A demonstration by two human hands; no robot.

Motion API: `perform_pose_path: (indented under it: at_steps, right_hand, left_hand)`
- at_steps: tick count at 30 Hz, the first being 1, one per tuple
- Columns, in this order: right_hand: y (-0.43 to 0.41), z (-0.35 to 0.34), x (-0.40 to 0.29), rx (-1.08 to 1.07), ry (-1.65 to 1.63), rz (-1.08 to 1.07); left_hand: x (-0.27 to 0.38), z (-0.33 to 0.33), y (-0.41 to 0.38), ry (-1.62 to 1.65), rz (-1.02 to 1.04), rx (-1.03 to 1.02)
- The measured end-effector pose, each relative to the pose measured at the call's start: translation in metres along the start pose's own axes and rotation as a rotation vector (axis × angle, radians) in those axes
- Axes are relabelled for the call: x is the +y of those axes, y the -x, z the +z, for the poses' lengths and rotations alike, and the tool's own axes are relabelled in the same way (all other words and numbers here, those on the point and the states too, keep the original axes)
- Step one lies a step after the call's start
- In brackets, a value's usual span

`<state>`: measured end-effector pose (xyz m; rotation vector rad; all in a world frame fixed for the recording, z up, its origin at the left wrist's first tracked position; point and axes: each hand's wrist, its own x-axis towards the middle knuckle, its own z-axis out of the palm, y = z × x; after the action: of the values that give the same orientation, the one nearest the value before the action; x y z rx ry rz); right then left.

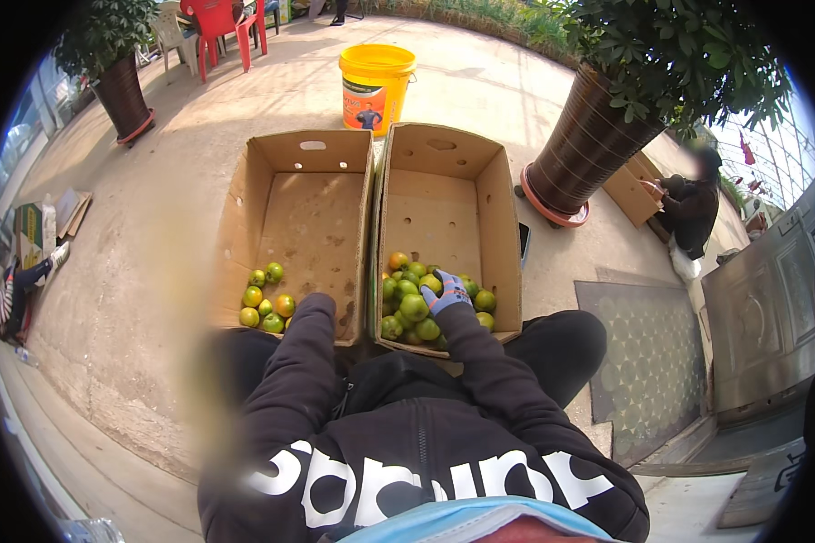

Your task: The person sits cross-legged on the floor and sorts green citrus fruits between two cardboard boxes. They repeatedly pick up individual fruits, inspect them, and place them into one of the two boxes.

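Two open cardboard boxes stand side by side on the ground in front of my crossed legs. In the left box [312, 217], several green and orange-tinged tomatoes [265, 305] lie in the near left corner. My left sleeve reaches into this box, and the hand beyond its cuff is hidden. The right box [435, 197] has a larger heap of mostly green tomatoes [414, 307] at its near end. My right hand [452, 292], in a blue-grey work glove with orange marks, is over that heap. Its thumb and fingers are around a yellowish-green tomato [430, 282].
A yellow plastic bucket [378, 88] stands just behind the boxes. To the right are a large potted plant [577, 142], a dark phone-like object [524, 244], a patterned mat [645, 360] and a person [696, 197] beside another carton. Another person [13, 298] sits far left.
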<state>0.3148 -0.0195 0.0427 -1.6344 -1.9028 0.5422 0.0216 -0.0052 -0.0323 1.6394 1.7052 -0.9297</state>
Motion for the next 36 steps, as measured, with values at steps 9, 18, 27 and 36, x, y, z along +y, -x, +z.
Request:
perform_pose_path:
  at_steps: [9, 18, 27, 36]
  right_hand:
    - [0.0, 0.0, 0.0, 0.006, 0.03, 0.01]
    - [-0.001, -0.004, -0.007, -0.069, -0.002, 0.053]
    - [-0.005, 0.002, -0.006, -0.027, -0.145, 0.008]
    - [-0.007, -0.051, -0.067, -0.371, -1.552, 0.455]
  left_hand:
    - [0.004, -0.009, 0.014, 0.102, -0.007, -0.014]
    - [-0.015, 0.03, -0.066, 0.184, 0.006, 0.036]
    - [-0.037, -0.098, 0.045, 1.751, 0.73, 0.748]
    - [0.074, -0.117, 0.173, 0.877, 1.059, 0.769]
